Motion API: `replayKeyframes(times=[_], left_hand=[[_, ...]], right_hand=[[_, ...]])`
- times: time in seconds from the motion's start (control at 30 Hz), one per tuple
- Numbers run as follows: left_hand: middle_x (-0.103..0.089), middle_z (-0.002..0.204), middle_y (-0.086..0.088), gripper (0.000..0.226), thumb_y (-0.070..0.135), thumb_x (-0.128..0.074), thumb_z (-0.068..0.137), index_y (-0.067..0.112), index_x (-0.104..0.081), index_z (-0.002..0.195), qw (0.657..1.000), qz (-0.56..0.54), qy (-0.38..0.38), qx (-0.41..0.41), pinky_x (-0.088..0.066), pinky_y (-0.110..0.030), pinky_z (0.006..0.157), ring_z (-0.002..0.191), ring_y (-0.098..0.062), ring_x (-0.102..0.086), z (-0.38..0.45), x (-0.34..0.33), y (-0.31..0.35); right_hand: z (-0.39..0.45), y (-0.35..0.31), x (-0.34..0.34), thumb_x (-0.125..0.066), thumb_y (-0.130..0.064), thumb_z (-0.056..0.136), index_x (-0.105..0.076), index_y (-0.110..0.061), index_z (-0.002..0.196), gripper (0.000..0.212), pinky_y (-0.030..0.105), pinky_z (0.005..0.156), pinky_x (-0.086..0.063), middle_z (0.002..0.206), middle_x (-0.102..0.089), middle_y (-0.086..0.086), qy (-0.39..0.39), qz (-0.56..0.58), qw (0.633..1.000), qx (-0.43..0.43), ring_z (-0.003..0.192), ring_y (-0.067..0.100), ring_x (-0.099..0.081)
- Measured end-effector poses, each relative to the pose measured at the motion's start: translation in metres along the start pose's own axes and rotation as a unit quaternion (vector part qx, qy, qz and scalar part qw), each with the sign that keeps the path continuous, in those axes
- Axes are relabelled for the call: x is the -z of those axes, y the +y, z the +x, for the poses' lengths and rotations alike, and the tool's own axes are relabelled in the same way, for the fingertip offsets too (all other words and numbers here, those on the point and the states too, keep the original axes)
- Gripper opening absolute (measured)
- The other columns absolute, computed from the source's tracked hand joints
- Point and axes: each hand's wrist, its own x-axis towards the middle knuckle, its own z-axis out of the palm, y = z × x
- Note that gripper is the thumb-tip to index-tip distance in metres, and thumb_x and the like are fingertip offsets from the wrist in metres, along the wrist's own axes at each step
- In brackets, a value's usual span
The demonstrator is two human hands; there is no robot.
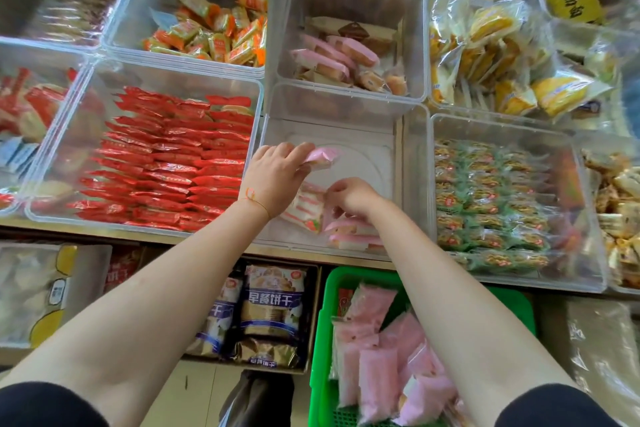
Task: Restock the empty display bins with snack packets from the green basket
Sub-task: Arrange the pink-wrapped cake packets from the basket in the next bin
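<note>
A clear, nearly bare display bin (pixel 363 135) sits in the front row's middle. My left hand (pixel 277 177) reaches into it, shut on a pink snack packet (pixel 323 157) held above the bin floor. My right hand (pixel 349 196) is lower in the bin, its fingers pinching a pink-and-white packet (pixel 306 210) that leans on a few pink packets (pixel 353 236) stacked at the bin's front wall. Below the shelf stands the green basket (pixel 320 340) with several more pink packets (pixel 377 350) inside, partly hidden by my right forearm.
Left of the bin is a bin of red packets (pixel 166 166), and on its right a bin of green packets (pixel 485 204). Behind stands a bin with pink and brown cakes (pixel 346 52). A box of biscuit bags (pixel 270 308) sits under the shelf edge (pixel 173 239).
</note>
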Motion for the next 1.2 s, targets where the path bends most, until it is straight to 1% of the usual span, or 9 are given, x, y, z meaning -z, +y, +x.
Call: replayKeyframes(times=[0.23,0.3,0.4,0.53,0.63,0.73,0.83,1.03,1.2], left_hand=[[-0.067,0.103,-0.003,0.033,0.026,-0.050,0.094,0.026,-0.062,0.124,0.999,-0.017,0.041,-0.023,-0.041,-0.041,0.082,0.093,-0.033,-0.062,0.039,-0.004,0.036],[-0.064,0.115,0.001,0.037,0.018,-0.053,0.092,0.033,-0.059,0.126,0.995,0.014,-0.091,-0.027,-0.035,-0.041,0.093,0.108,-0.029,-0.058,0.043,-0.011,0.038],[-0.058,0.128,0.003,0.042,0.021,-0.050,0.093,0.038,-0.052,0.131,0.930,0.101,-0.351,0.034,-0.032,-0.040,0.103,0.120,-0.022,-0.054,0.033,-0.018,0.033],[-0.060,0.126,0.002,0.034,0.040,-0.048,0.095,0.034,-0.053,0.128,0.897,0.076,-0.427,0.080,-0.037,-0.040,0.098,0.116,-0.024,-0.056,0.025,-0.011,0.031],[-0.060,0.126,-0.003,0.054,0.059,-0.047,0.094,0.020,-0.053,0.130,0.850,0.032,-0.519,0.081,-0.041,-0.038,0.099,0.115,-0.025,-0.055,0.027,0.000,0.039],[-0.054,0.132,-0.004,0.059,0.028,-0.058,0.090,0.020,-0.039,0.144,0.810,0.048,-0.582,0.057,-0.045,-0.040,0.101,0.116,-0.025,-0.053,0.024,0.010,0.040],[-0.054,0.129,-0.002,0.084,0.025,-0.075,0.075,0.030,-0.030,0.146,0.827,0.083,-0.554,0.054,-0.048,-0.038,0.094,0.114,-0.025,-0.055,0.013,0.013,0.035],[-0.057,0.117,-0.005,0.065,0.031,-0.069,0.076,0.032,-0.040,0.134,0.910,0.104,-0.399,0.039,-0.048,-0.038,0.082,0.103,-0.031,-0.060,-0.012,-0.006,0.030],[-0.058,0.113,-0.004,0.063,0.035,-0.071,0.076,0.034,-0.042,0.132,0.905,0.081,-0.414,0.061,-0.049,-0.035,0.076,0.099,-0.029,-0.061,-0.011,-0.005,0.032]], right_hand=[[-0.022,0.011,-0.004,-0.069,-0.028,0.085,-0.073,-0.022,0.106,0.022,0.024,0.072,-0.045,0.097,-0.071,-0.002,-0.033,-0.211,0.971,0.109,0.088,0.015,-0.062],[-0.027,0.014,-0.004,-0.069,-0.024,0.086,-0.072,-0.023,0.111,0.025,0.025,0.078,-0.048,0.103,-0.070,-0.004,-0.026,-0.188,0.975,0.117,0.094,0.015,-0.063],[-0.031,0.018,-0.004,-0.069,-0.020,0.087,-0.065,-0.022,0.125,0.039,0.031,0.085,-0.050,0.109,-0.069,-0.002,-0.011,-0.165,0.977,0.137,0.097,0.017,-0.063],[-0.040,0.023,0.009,-0.070,-0.034,0.086,-0.070,-0.026,0.112,0.026,0.029,0.082,-0.046,0.107,-0.068,-0.007,-0.059,-0.143,0.978,0.140,0.099,0.016,-0.060],[-0.053,0.027,0.030,-0.062,-0.032,0.089,-0.059,-0.028,0.132,0.043,0.032,0.103,-0.039,0.138,-0.054,-0.003,-0.114,-0.155,0.976,0.101,0.128,0.015,-0.048],[-0.057,0.032,0.049,-0.062,-0.029,0.089,-0.049,-0.028,0.142,0.055,0.034,0.110,-0.034,0.150,-0.043,-0.003,-0.142,-0.170,0.973,0.060,0.138,0.016,-0.040],[-0.056,0.031,0.043,-0.067,-0.026,0.084,-0.047,-0.030,0.143,0.062,0.037,0.103,-0.043,0.139,-0.052,-0.006,-0.115,-0.293,0.948,0.045,0.125,0.020,-0.050],[-0.065,0.021,0.037,-0.059,-0.014,0.085,-0.063,-0.026,0.089,0.014,0.028,0.058,-0.042,0.084,-0.063,-0.004,0.004,-0.380,0.914,0.144,0.079,0.018,-0.059],[-0.080,0.015,0.060,-0.059,-0.024,0.085,-0.057,-0.024,0.100,0.015,0.037,0.067,-0.053,0.092,-0.059,0.000,0.169,-0.388,0.890,0.172,0.083,0.022,-0.058]])
